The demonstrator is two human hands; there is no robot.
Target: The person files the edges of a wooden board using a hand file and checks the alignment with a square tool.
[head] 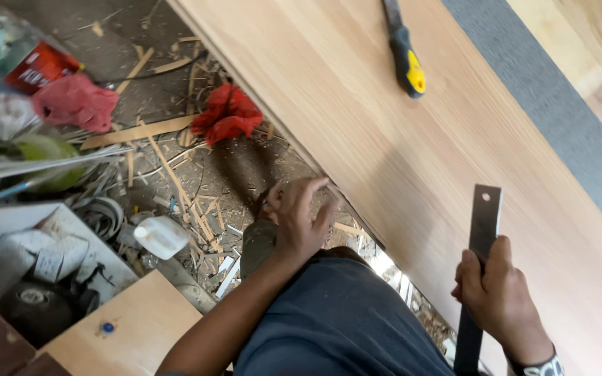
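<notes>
Wood panel [398, 139] edge — right hand [499, 296] grips steel ruler [481, 244].

dark steel ruler [481, 244] upright on board

Soft daylight, mild shadows, slight motion blur.

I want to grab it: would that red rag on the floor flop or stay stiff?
The red rag would probably flop, since it lies crumpled in soft folds. It looks light for its size and unlikely to roll. Wood shavings around it might cling as it lifts.
</notes>
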